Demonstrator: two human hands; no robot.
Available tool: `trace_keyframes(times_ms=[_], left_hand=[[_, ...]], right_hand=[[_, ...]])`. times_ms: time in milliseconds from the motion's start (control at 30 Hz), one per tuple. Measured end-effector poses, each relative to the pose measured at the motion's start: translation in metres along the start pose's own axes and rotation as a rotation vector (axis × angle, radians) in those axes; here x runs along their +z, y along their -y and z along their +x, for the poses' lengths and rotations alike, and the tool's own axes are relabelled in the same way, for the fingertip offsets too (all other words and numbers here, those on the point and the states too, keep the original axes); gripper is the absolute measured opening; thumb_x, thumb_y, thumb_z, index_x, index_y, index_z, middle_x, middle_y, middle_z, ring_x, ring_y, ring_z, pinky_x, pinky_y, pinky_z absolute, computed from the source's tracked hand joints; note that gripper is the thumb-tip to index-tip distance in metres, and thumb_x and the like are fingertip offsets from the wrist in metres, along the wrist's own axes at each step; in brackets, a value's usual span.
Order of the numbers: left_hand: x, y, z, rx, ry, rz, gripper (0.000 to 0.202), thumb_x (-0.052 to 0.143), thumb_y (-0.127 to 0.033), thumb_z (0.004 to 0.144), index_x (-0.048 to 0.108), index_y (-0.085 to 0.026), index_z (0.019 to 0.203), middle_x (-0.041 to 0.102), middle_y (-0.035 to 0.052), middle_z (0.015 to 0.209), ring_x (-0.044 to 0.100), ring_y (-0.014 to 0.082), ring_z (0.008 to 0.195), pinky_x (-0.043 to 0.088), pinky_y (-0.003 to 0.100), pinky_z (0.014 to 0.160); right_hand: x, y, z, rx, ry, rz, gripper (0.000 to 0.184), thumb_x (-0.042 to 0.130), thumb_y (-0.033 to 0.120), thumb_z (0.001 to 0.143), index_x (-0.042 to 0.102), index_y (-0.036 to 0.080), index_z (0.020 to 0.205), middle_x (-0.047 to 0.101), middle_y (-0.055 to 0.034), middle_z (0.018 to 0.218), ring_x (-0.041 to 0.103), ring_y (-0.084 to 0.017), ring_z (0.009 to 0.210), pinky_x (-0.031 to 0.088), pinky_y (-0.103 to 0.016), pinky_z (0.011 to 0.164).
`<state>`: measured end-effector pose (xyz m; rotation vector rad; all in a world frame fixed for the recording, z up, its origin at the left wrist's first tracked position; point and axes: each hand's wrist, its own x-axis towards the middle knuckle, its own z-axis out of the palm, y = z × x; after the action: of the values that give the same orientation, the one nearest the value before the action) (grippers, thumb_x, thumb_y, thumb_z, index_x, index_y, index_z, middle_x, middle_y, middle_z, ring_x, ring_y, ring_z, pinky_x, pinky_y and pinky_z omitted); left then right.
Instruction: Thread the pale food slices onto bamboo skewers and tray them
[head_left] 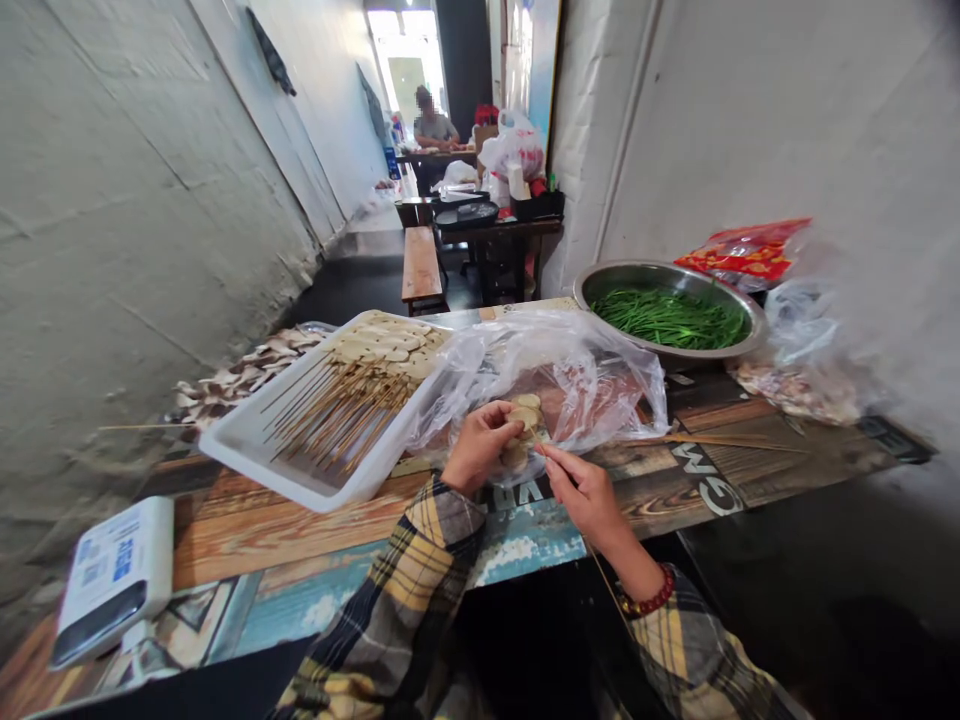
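Observation:
Over the plastic bag, my left hand (480,445) pinches a pale round food slice (526,402) between thumb and fingers. More beige slices lie just below it, and I cannot tell their kind. My right hand (581,490) is closed on a thin bamboo skewer (600,572), its tip at the slice; whether it has gone through is unclear. Left of my hands, a white plastic tray (225,435) holds rows of pale slices (382,345) on skewers, with the stick ends toward me. The clear plastic bag (600,345) lies spread beyond my hands.
A metal bowl (667,350) of green chives stands at the back right, beside plastic bags (802,310). Loose skewers (720,440) lie on the right of the table. Sliced mushrooms (240,375) are behind the tray; a white scale (116,570) is front left. A person (435,125) sits far back.

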<state>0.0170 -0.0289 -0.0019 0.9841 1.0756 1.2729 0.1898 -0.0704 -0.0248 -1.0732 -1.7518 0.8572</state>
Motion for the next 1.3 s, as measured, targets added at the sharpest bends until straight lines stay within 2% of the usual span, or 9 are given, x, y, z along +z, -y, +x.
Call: trace_keyframes(times_ms=[233,500,900,1167,1300], left_hand=[[0.0046,-0.0030,-0.0011,0.015,-0.026,0.043,0.027,0.078,-0.023,0.059,0.063,-0.014,0.080,0.065,0.0001,0.069,0.056,0.0087,0.058,0.041,0.019,0.054],[0.0052,-0.0053,-0.0023,0.043,-0.043,0.046,0.021,0.075,-0.021,0.062,0.062,-0.015,0.077,0.064,-0.0007,0.067,0.056,0.0084,0.057,0.041,0.019,0.054],[0.0065,-0.0078,-0.0034,0.078,-0.045,0.074,0.018,0.077,-0.022,0.060,0.065,-0.014,0.070,0.063,-0.0005,0.064,0.053,0.0086,0.057,0.039,0.020,0.055],[0.0069,-0.0069,-0.0040,0.092,-0.017,0.099,0.023,0.080,-0.029,0.060,0.065,-0.014,0.070,0.060,-0.0013,0.063,0.050,0.0086,0.057,0.038,0.020,0.055],[0.0067,-0.0052,-0.0036,0.085,-0.004,0.111,0.025,0.080,-0.030,0.061,0.064,-0.014,0.072,0.060,-0.0017,0.065,0.050,0.0084,0.058,0.038,0.020,0.055]], right_hand=[[0.0009,-0.0017,-0.0008,0.031,0.017,-0.046,0.038,0.045,0.026,0.091,0.069,0.013,0.118,0.076,-0.0079,0.083,0.072,-0.022,0.080,0.057,-0.027,0.065],[0.0032,-0.0029,0.0003,-0.009,-0.013,-0.073,0.035,0.046,0.023,0.090,0.070,0.017,0.115,0.074,-0.0086,0.107,0.072,-0.023,0.095,0.056,-0.030,0.082],[0.0036,-0.0048,0.0009,-0.013,-0.005,-0.112,0.036,0.046,0.022,0.091,0.070,0.018,0.117,0.074,-0.0084,0.107,0.072,-0.022,0.090,0.056,-0.030,0.080],[0.0053,-0.0064,0.0017,0.005,-0.015,-0.125,0.035,0.047,0.023,0.090,0.070,0.022,0.116,0.076,-0.0066,0.102,0.073,-0.022,0.087,0.056,-0.030,0.079],[0.0051,-0.0044,0.0019,0.000,-0.036,-0.113,0.035,0.047,0.023,0.090,0.070,0.020,0.116,0.074,-0.0072,0.106,0.072,-0.023,0.092,0.056,-0.031,0.081]])
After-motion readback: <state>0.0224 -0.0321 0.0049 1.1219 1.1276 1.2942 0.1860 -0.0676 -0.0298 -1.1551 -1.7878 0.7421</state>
